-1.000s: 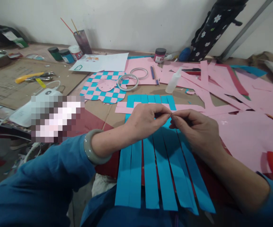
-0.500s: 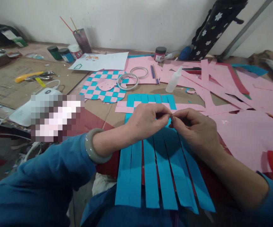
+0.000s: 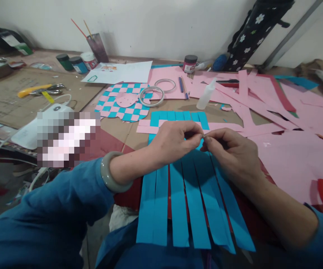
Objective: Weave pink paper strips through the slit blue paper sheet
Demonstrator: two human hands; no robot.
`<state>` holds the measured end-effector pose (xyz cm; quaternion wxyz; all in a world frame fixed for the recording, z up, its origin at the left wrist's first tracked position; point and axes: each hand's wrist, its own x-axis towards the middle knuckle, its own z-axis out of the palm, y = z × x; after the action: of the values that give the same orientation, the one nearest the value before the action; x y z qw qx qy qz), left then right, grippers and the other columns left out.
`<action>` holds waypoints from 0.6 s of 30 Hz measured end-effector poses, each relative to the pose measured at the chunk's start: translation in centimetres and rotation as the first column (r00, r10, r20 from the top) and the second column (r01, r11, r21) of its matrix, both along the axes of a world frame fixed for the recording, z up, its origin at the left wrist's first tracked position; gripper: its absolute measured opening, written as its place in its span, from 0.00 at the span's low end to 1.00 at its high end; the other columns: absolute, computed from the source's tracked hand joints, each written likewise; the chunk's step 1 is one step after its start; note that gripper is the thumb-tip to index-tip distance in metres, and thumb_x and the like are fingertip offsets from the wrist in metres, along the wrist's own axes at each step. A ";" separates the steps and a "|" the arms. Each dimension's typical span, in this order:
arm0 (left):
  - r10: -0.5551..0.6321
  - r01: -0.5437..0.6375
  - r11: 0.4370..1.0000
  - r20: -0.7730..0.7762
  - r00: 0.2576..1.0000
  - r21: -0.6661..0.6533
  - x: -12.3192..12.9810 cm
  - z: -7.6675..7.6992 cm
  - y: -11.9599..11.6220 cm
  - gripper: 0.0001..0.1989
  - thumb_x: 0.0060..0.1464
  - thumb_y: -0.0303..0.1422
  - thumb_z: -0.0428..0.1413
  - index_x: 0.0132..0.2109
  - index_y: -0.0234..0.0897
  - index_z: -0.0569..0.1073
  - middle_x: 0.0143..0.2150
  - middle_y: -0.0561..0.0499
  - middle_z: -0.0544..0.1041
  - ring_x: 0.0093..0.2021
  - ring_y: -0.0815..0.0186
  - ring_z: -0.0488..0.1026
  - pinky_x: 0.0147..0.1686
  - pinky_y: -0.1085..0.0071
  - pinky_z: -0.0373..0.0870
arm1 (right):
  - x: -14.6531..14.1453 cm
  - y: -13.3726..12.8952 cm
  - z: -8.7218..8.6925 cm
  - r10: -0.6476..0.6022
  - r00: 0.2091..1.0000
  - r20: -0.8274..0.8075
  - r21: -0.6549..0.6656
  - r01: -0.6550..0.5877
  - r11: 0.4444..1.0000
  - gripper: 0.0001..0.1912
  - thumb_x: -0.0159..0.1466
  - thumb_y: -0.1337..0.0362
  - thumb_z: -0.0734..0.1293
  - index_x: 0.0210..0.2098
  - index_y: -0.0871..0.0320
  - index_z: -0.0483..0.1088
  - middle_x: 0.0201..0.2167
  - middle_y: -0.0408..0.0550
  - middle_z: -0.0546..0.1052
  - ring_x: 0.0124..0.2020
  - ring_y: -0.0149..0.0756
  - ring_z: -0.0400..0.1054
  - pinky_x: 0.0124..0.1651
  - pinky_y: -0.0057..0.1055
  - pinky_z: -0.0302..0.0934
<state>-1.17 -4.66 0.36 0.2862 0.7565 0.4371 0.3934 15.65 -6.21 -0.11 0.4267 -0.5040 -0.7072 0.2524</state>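
- The left hand (image 3: 175, 142) and right hand (image 3: 231, 155) meet above a slit blue paper sheet (image 3: 178, 209), fingers curled, thumb and forefinger tips of each pinching something too small to tell.
- The sheet lies across the table's (image 3: 113, 136) near edge, its strips running toward the person.
- A pink paper strip (image 3: 147, 129) weaves through the sheet's far end, just beyond the hands.
- A pale stone bangle (image 3: 108, 172) circles the left wrist.
- Farther on, a checkered pink-and-blue paper weave (image 3: 122, 108) lies left of centre, a roll of tape (image 3: 151, 96) on its edge; a plastic squeeze bottle (image 3: 206, 96) stands to the right.
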 end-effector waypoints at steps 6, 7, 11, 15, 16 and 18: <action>-0.033 0.039 0.997 0.088 0.996 -0.068 -0.2 0.2 0.0 0.08 0.53 0.26 0.53 0.31 0.34 0.77 0.27 0.54 0.77 0.29 0.72 0.70 0.30 0.76 0.64 | 0.0 0.2 -0.1 -0.013 0.997 -0.077 -0.036 0.011 0.999 0.04 0.61 0.62 0.67 0.30 0.54 0.73 0.23 0.41 0.77 0.23 0.31 0.72 0.28 0.29 0.67; -0.036 0.044 0.996 0.091 0.995 -0.078 -0.2 0.3 0.0 0.08 0.54 0.27 0.53 0.31 0.34 0.77 0.27 0.54 0.77 0.29 0.72 0.70 0.30 0.76 0.64 | 0.0 0.2 -0.1 -0.015 0.996 -0.084 -0.039 0.012 0.999 0.03 0.60 0.63 0.67 0.30 0.54 0.73 0.23 0.41 0.77 0.23 0.31 0.72 0.27 0.28 0.67; -0.046 0.053 0.996 0.095 0.994 -0.077 -0.2 0.4 0.0 0.08 0.53 0.26 0.53 0.31 0.34 0.77 0.28 0.54 0.77 0.30 0.72 0.71 0.31 0.76 0.65 | 0.0 0.3 -0.2 -0.010 0.996 -0.092 -0.022 0.008 1.000 0.02 0.59 0.64 0.69 0.31 0.54 0.74 0.24 0.41 0.78 0.23 0.31 0.72 0.27 0.28 0.68; -0.071 0.075 0.996 0.097 0.993 -0.041 -0.1 0.2 -0.1 0.07 0.52 0.25 0.53 0.30 0.35 0.76 0.27 0.55 0.77 0.28 0.74 0.70 0.30 0.77 0.64 | 0.1 0.2 -0.2 -0.007 0.998 -0.056 0.016 0.008 1.000 0.03 0.59 0.64 0.68 0.31 0.54 0.76 0.23 0.41 0.78 0.24 0.31 0.73 0.29 0.29 0.69; -0.072 0.075 0.997 0.094 0.993 -0.028 -0.1 0.2 -0.1 0.07 0.52 0.25 0.53 0.30 0.35 0.76 0.26 0.56 0.77 0.28 0.74 0.70 0.29 0.77 0.63 | 0.1 0.1 -0.2 -0.009 0.999 -0.038 0.027 0.010 1.000 0.03 0.59 0.64 0.68 0.31 0.54 0.76 0.23 0.41 0.78 0.24 0.31 0.73 0.29 0.29 0.69; -0.070 0.072 0.997 0.081 0.994 -0.012 -0.1 0.0 -0.1 0.07 0.52 0.26 0.53 0.30 0.35 0.76 0.26 0.56 0.77 0.28 0.74 0.70 0.29 0.77 0.64 | 0.1 0.1 -0.1 -0.012 1.000 -0.003 0.048 0.013 0.999 0.03 0.58 0.64 0.68 0.30 0.54 0.76 0.23 0.41 0.78 0.24 0.32 0.73 0.29 0.29 0.68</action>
<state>-1.25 -4.74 0.35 0.3229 0.7530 0.4009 0.4099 15.78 -6.13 -0.18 0.4414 -0.4976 -0.7093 0.2334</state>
